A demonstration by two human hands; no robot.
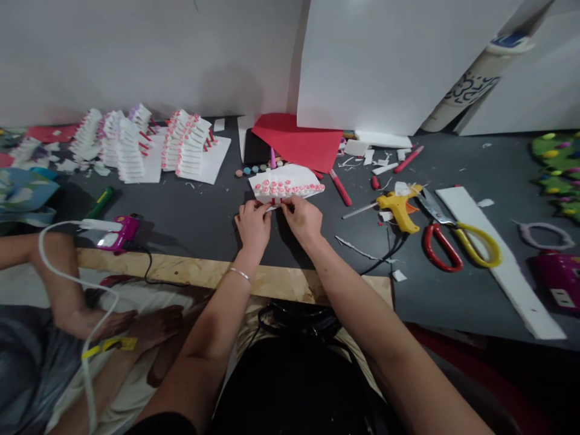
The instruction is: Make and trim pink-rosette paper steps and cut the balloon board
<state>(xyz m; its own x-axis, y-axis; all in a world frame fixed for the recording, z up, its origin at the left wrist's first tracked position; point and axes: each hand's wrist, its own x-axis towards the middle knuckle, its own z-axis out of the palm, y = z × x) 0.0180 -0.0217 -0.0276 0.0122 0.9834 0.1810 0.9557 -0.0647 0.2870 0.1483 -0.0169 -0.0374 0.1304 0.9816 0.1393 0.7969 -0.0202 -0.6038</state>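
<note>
Both of my hands meet at the middle of the dark grey table, over a white foam piece [286,184] with a row of small pink-and-red rolled flowers along it. My left hand [252,225] pinches its lower edge from the left. My right hand [302,219] pinches the same edge from the right. A narrow red strip [276,202] shows between my fingers, and the fingers hide part of the lower edge.
Stacks of pleated white foam pieces [131,151] stand at the back left, beyond a pink glue gun [120,234]. A red foam sheet [296,140] lies behind my hands. To the right lie a yellow glue gun [399,208], red-and-yellow scissors [457,246] and foam scraps. Another person's bare feet [136,323] show lower left.
</note>
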